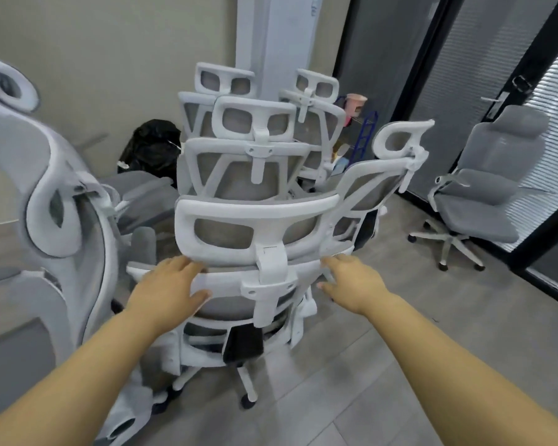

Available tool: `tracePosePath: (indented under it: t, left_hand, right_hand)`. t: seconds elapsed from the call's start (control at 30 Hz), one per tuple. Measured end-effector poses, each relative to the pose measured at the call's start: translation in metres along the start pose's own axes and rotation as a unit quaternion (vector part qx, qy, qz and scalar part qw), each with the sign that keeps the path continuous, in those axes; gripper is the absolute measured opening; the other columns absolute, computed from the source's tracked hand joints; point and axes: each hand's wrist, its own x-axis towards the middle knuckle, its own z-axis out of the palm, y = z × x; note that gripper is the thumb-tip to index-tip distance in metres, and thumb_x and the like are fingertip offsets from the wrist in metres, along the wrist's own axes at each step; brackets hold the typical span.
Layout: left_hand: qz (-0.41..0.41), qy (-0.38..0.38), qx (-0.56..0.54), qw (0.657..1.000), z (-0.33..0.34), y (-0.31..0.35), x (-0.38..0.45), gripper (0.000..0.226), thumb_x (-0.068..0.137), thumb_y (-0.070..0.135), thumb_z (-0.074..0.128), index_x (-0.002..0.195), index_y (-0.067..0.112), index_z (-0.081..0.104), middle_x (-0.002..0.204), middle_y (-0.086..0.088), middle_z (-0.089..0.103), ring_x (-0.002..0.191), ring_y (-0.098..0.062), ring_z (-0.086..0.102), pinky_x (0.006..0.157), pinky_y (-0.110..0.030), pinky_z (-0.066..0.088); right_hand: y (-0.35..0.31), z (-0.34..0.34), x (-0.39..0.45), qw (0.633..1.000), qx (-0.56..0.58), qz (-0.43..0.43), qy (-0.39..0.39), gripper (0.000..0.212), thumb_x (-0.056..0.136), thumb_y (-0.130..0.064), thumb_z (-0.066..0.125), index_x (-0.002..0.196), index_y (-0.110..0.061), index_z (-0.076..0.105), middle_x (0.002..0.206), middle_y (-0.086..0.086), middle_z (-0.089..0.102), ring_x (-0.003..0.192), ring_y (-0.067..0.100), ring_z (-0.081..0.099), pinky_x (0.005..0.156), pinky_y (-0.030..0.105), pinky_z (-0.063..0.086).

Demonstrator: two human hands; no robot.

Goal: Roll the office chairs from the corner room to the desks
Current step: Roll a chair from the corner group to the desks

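Here, from my remote seat, I see the nearest white-framed office chair with grey mesh back and headrest (255, 239) right in front of the camera, its back turned toward me and its white star base and dark casters on the grey wood-look plank floor (351, 381). My left hand (168, 289) rests against the left end of the backrest's top bar, fingers extended along the white frame and thumb lying on the rear face below it; I cannot tell whether the fingertips wrap over the edge. My right hand (351, 281) is at the right end of the same bar, fingers loosely spread, and the blur keeps me from saying whether it touches the frame or sits just beside it.

Behind this chair, more white mesh-backed chairs (255, 149) are packed tightly into the corner, headrests rising one above another. A further white chair with a curved spine (62, 201) crowds the left edge of the view, turned sideways. Another white mesh chair (380, 181) leans in on the right of the cluster. Well apart, by the dark-framed glass partition with blinds (503, 91), stands a grey padded office chair on a white star base (484, 188). A crumpled black plastic bag (152, 143) sits against the beige wall (94, 59), and a white rectangular column (281, 40) rises behind the cluster.
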Motion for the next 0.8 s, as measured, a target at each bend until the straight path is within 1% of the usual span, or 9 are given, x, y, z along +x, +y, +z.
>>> tracePosePath:
  t: [0.13,0.23,0.33,0.4,0.43,0.5,0.57,0.63,0.8]
  left_hand:
    - [-0.024,0.002,0.022,0.999,0.012,-0.002,0.009,0.050,0.087,0.049,0.052,0.131,0.026,0.047,0.137,0.002,0.049,0.126,-0.023,0.044,0.104,-0.043,0.037]
    - [-0.027,0.019,0.009,0.999,0.016,-0.004,0.011,0.044,0.088,0.044,0.056,0.127,0.024,0.053,0.130,0.001,0.055,0.120,-0.026,0.050,0.100,-0.044,0.040]
    - [-0.016,0.036,0.014,0.999,0.019,-0.005,0.008,0.035,0.087,0.040,0.059,0.117,0.023,0.062,0.118,0.000,0.064,0.107,-0.027,0.058,0.089,-0.043,0.047]
    - [-0.010,0.049,0.019,0.999,0.020,-0.004,0.004,0.029,0.084,0.037,0.064,0.110,0.023,0.066,0.109,-0.001,0.068,0.098,-0.029,0.062,0.080,-0.041,0.049]
    - [-0.006,0.053,0.018,0.998,0.020,-0.003,0.001,0.028,0.083,0.036,0.065,0.108,0.022,0.067,0.106,-0.001,0.069,0.095,-0.030,0.063,0.079,-0.040,0.049]
    - [0.002,0.055,0.015,0.998,0.020,-0.001,-0.005,0.027,0.084,0.036,0.065,0.107,0.022,0.067,0.104,-0.001,0.069,0.095,-0.029,0.063,0.079,-0.040,0.048]
    - [0.011,0.046,0.008,0.999,0.020,0.000,-0.012,0.030,0.086,0.038,0.061,0.112,0.024,0.065,0.108,0.000,0.068,0.100,-0.027,0.061,0.084,-0.039,0.047]
    - [0.022,0.036,0.004,0.999,0.020,0.001,-0.020,0.034,0.087,0.041,0.058,0.117,0.025,0.063,0.114,0.001,0.066,0.105,-0.026,0.059,0.087,-0.038,0.046]
    - [0.082,0.037,-0.004,0.996,0.021,0.006,-0.049,0.033,0.086,0.040,0.061,0.114,0.024,0.065,0.113,0.001,0.066,0.102,-0.029,0.060,0.080,-0.036,0.045]
  right_hand:
    - [0.008,0.016,0.032,0.999,-0.003,-0.048,0.015,0.056,0.091,-0.036,0.051,0.142,-0.019,0.035,0.142,0.005,0.041,0.129,0.027,0.037,0.099,0.039,0.041]
    - [0.013,0.026,0.041,0.998,0.005,-0.062,0.026,0.053,0.093,-0.039,0.049,0.141,-0.019,0.037,0.143,0.004,0.041,0.132,0.026,0.035,0.103,0.040,0.037]
    - [0.017,0.034,0.039,0.996,0.029,-0.061,0.053,0.047,0.095,-0.039,0.046,0.136,-0.018,0.043,0.137,0.003,0.047,0.127,0.025,0.041,0.100,0.040,0.040]
    - [0.016,0.037,0.034,0.997,0.027,-0.050,0.060,0.045,0.096,-0.039,0.045,0.136,-0.018,0.044,0.134,0.004,0.049,0.123,0.026,0.045,0.095,0.039,0.042]
    - [0.015,0.038,0.031,0.997,0.024,-0.045,0.063,0.045,0.096,-0.039,0.044,0.136,-0.018,0.044,0.133,0.004,0.049,0.122,0.026,0.046,0.094,0.038,0.042]
    - [0.014,0.038,0.020,0.997,0.020,-0.034,0.065,0.045,0.096,-0.039,0.044,0.137,-0.019,0.043,0.134,0.003,0.048,0.122,0.026,0.046,0.093,0.037,0.042]
    - [0.013,0.039,0.006,0.998,0.022,-0.017,0.062,0.045,0.096,-0.039,0.045,0.136,-0.020,0.043,0.136,0.001,0.046,0.122,0.025,0.046,0.093,0.037,0.043]
    - [0.013,0.042,-0.012,0.998,0.026,0.000,0.063,0.044,0.096,-0.038,0.046,0.135,-0.019,0.044,0.137,0.001,0.045,0.121,0.025,0.046,0.089,0.037,0.045]
    - [0.012,0.051,-0.074,0.995,0.043,0.058,0.076,0.041,0.095,-0.039,0.048,0.131,-0.020,0.047,0.135,-0.001,0.048,0.121,0.023,0.046,0.085,0.037,0.045]
